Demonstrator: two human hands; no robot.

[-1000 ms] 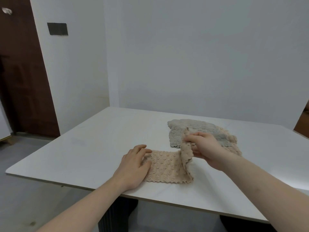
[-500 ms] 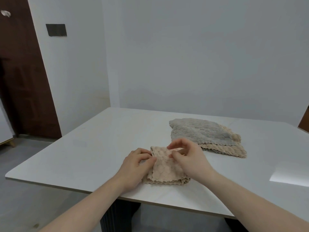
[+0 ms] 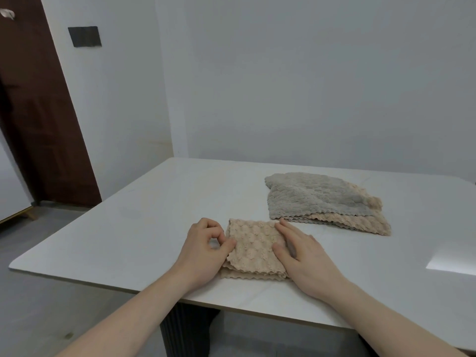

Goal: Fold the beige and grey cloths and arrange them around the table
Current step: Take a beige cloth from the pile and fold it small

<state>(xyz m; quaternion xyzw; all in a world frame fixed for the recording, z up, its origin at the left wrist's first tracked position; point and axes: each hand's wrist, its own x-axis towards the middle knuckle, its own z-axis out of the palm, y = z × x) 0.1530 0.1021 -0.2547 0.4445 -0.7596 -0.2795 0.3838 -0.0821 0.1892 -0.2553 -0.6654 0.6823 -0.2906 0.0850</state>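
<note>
A small beige cloth [image 3: 253, 247], folded into a thick square, lies near the front edge of the white table [image 3: 144, 222]. My left hand [image 3: 204, 249] sits at its left edge with curled fingers, thumb and fingertips touching the cloth's side. My right hand [image 3: 300, 255] lies flat with straight fingers pressing on the cloth's right side. Farther back on the right a grey cloth [image 3: 311, 197] rests spread over another beige cloth [image 3: 360, 222], neither hand near them.
A white wall stands behind the table. A dark brown door [image 3: 38, 119] is at the left, with a black wall plate [image 3: 84, 36] beside it. A bright patch of light [image 3: 450, 261] lies on the table's right side. A dark ribbed table base [image 3: 185, 328] shows underneath.
My right hand carried the cloth's right end over to the left, laying it down into a folded square. It then let go and flattened onto the fold. My left hand stayed at the left edge.
</note>
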